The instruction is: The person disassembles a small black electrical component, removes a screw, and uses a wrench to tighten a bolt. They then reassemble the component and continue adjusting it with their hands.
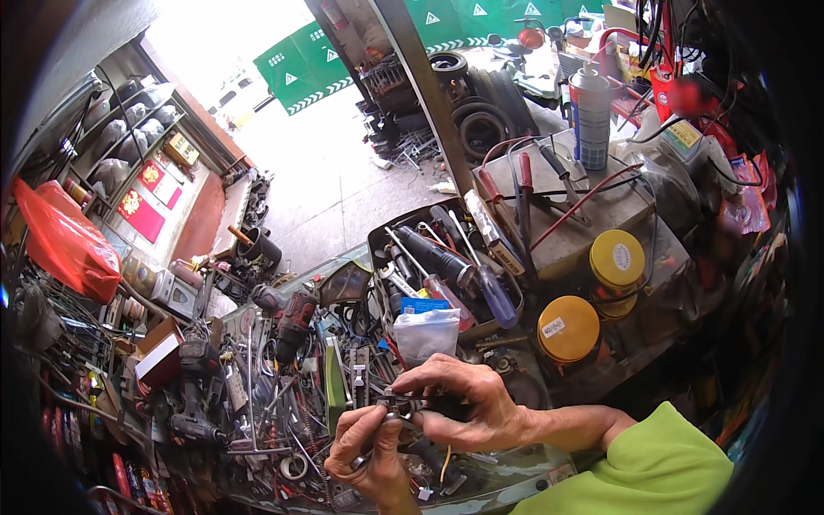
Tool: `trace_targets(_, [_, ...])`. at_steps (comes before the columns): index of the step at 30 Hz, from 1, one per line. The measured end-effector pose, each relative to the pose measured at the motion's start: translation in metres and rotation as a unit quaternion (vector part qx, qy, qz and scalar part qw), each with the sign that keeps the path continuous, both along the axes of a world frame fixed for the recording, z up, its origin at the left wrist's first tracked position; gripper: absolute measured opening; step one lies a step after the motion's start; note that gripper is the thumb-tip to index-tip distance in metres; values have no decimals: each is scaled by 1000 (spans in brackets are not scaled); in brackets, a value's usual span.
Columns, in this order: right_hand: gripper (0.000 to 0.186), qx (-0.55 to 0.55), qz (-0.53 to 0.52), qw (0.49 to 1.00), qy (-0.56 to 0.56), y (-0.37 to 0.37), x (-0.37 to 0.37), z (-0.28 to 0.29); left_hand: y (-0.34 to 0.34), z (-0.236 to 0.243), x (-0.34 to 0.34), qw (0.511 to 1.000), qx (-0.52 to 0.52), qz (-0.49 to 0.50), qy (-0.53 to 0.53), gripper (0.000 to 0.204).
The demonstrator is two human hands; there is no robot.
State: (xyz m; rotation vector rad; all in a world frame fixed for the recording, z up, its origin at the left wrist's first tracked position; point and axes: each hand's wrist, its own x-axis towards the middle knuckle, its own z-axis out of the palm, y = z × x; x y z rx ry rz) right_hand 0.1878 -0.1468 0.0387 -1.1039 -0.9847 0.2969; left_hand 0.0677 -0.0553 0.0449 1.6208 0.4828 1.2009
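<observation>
Both hands come together over the cluttered bench at the lower middle. My left hand (pixel 371 453), with a ring-like metal band at a finger, pinches a small dark metal part (pixel 393 402) between thumb and fingertips. From the other side, my right hand (pixel 472 403) closes its thumb and fingers on the same part, which is partly hidden by the fingertips; its exact kind cannot be made out. Just beyond the hands stands a clear plastic bag (pixel 427 335). A green flat piece (pixel 334 386) sits left of the fingers.
Behind the hands, a tray of tools holds a screwdriver (pixel 496 296). Two yellow-lidded jars (pixel 568 329) and a spray can (pixel 590 116) stand to the right. Cordless drills (pixel 296 326) lie at left among loose metal parts. A post (pixel 421 81) rises behind the bench.
</observation>
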Motion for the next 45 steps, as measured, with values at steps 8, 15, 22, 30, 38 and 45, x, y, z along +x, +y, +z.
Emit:
trace_targets(8, [34,9,5,1000,15,0,-4,-3,4,-2,-2,998,52,-37,-7,19])
trace_targets(15, [35,46,22,998,32,-2,-3,-5,6,-13,0,998,58,-9,-8,17])
trace_targets(22, [39,92,8,995,27,1,0,-7,-9,20,19,999,49,-1,24,12])
trace_targets(30, [28,78,43,986,139,-6,10,-4,-16,35,30,987,113,-27,110,15])
trace_targets(38, [27,62,103,973,198,-2,15,-10,-6,31,26,985,110,-25,127,16])
trace_targets(45, [28,38,103,974,198,2,12,-9,2,22,21,993,77,-29,87,16])
